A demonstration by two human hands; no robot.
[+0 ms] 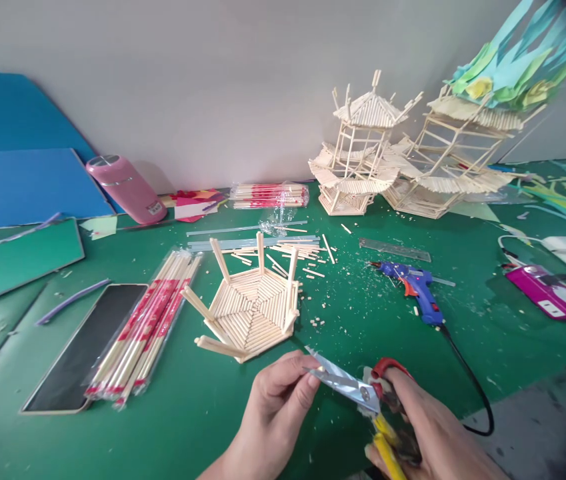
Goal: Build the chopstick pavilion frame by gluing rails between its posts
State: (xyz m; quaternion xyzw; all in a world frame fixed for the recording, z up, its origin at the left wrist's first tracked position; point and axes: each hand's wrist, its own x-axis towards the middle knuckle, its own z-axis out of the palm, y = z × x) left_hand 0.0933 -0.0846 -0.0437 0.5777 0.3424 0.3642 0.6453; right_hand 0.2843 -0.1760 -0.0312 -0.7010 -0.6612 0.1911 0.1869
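Head: packet (121, 390) holds chopsticks (153, 317); scissors (343, 385) gripped.

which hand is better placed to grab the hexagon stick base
Left, probably: the left hand is nearest the hexagon stick base, while the right hand grips the scissors.

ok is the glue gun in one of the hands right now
No, the blue glue gun lies on the green table; the right hand grips scissors and the left hand pinches their blade.

pink bottle's label (154, 209) blurred, no readable text
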